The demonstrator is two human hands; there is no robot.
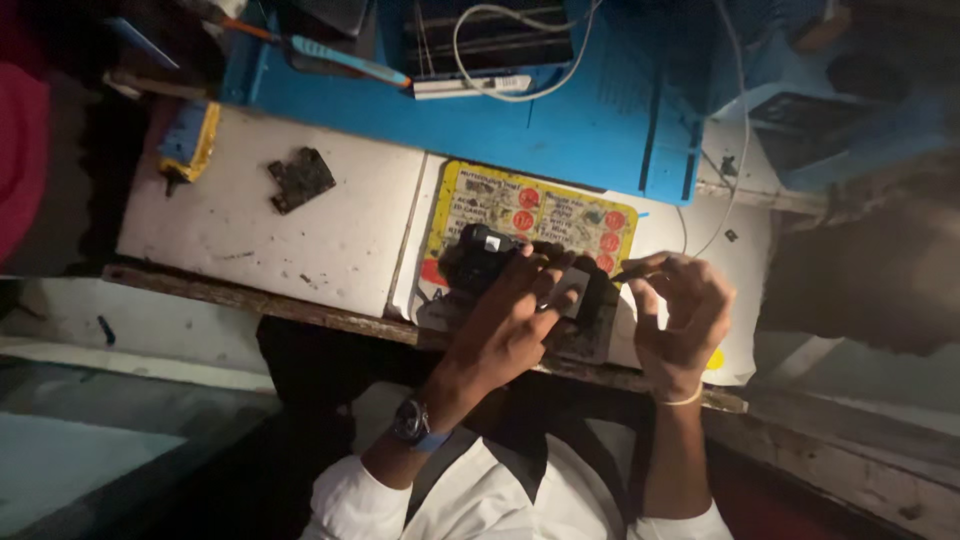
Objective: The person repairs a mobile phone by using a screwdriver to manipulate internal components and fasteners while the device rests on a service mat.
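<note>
A worn white workbench (300, 240) carries a blue mat (590, 120), a yellow printed card (530, 210) and a dark plate (300, 180).

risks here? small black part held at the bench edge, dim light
1. The left hand steadies the small black device close to the worn front edge of the white bench; a slip could send it off onto the person's lap or the floor.
2. The right hand pinches a thin dark tool; in this dim light it might miss its spot.
3. The loose white cable behind could snag.
</note>
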